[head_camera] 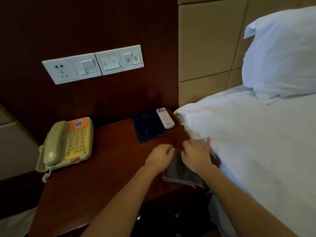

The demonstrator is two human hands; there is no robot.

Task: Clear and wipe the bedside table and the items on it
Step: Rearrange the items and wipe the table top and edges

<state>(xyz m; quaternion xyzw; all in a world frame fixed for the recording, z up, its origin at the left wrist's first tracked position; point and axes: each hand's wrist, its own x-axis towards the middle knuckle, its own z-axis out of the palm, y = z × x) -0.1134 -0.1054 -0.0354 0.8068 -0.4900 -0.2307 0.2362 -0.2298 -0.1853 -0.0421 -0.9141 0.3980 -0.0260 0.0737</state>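
Rumpled grey cloth (181, 172) on glossy table (102, 168)

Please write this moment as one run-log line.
left hand: grips cloth | right hand: grips cloth | phone, tray, remote: on table, untouched

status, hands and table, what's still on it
Left hand and right hand both pinch the grey cloth at the table's bed side. Phone, blue tray, remote not cleared.
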